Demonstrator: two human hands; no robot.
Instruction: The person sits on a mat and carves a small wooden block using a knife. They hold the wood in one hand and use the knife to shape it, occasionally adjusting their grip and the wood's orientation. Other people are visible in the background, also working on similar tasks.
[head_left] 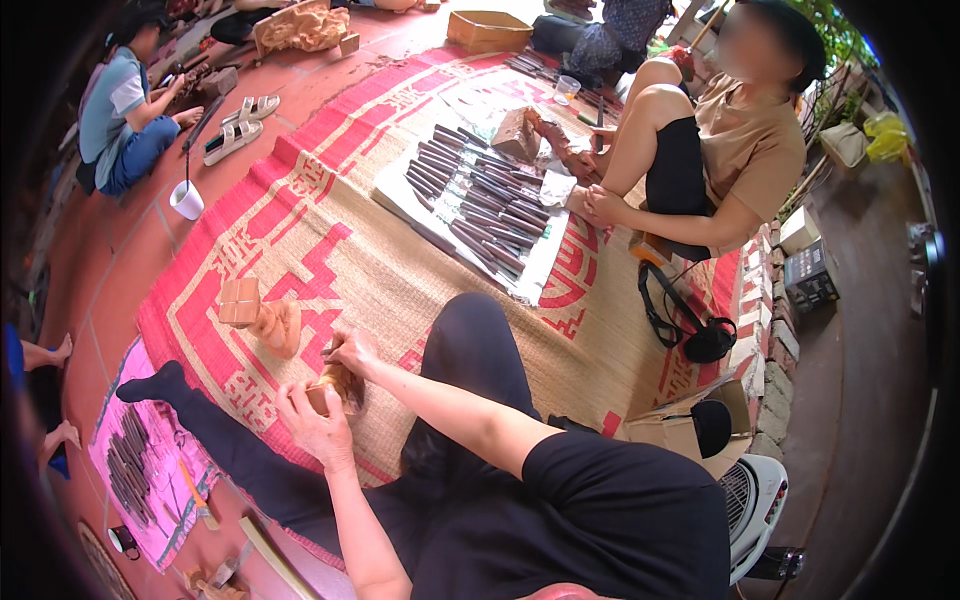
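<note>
Left hand curls — right hand curls just beyond it.

Upper garment: plain black top, short-sleeved; right sleeve loose-cut, hem ending above the elbow; right forearm and left forearm bare. Lower garment: dark, near-black trousers, smooth cloth with a faint bluish sheen at the knee; visible foot in a plain dark sock; left hand and right hand bare
</note>
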